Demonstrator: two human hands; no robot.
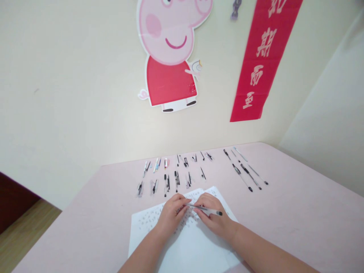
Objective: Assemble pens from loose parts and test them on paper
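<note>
Both hands are over a white sheet of paper with rows of small dark handwritten marks on its upper part. A clear-barrelled pen with a black end lies across the fingers of my right hand, its black end pointing right. My left hand is closed around the pen's other end, fingertips pinched together. That end is hidden by the left fingers, so I cannot tell whether a cap is on it. Both wrists rest low, near the paper.
Several dismantled pens and parts lie in two rows beyond the paper on the pale pink table. Several whole pens lie at the back right. A cartoon pig cutout and a red banner hang on the wall behind.
</note>
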